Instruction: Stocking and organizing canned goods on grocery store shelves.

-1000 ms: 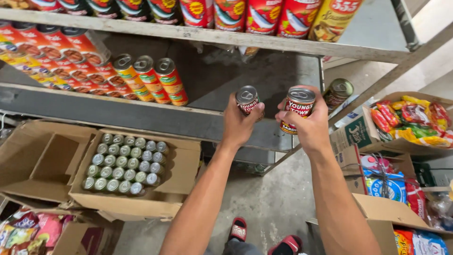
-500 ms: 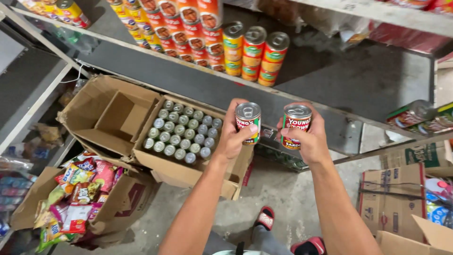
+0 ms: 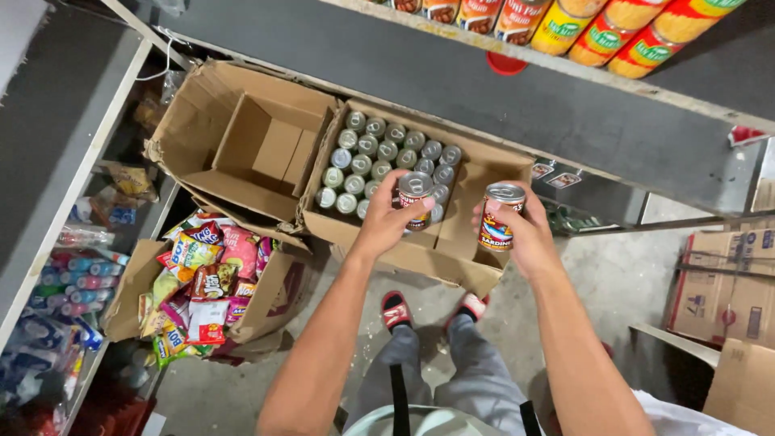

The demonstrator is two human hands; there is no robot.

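Cans, two of them, gripped upright over the open carton: left can [image 3: 415,199], silver-topped with a red label, wrapped by the left hand [image 3: 390,222], fingers curled round its side and thumb across the label; right can [image 3: 499,216], red label with a yellow band and a blue fish picture, clasped in the right hand [image 3: 525,234], fingers closed behind it and the thumb side facing the camera. Both held just above the near edge of a brown cardboard box [image 3: 468,266], flaps open, its left part packed with rows of matching cans [image 3: 379,153] seen as silver lids, its right part bare cardboard. Just left of that, touching it, an empty cardboard box [image 3: 242,145] with torn flaps. Lower left, another open carton [image 3: 270,299] heaped with bright snack packets [image 3: 202,274] in red, yellow, pink and green. Far left, on low shelving, small bottles [image 3: 81,274] with blue and pink caps, blurred. Along the top edge, a grey shelf [image 3: 452,81] carrying lying cans [image 3: 613,28] with yellow, orange and green labels, plus a few darker red ones beside them. At right, closed printed cartons [image 3: 722,282] in brown with red and blue marks. Below, grey trousers and red-and-black sandals [image 3: 395,309] on a concrete floor [image 3: 613,282].
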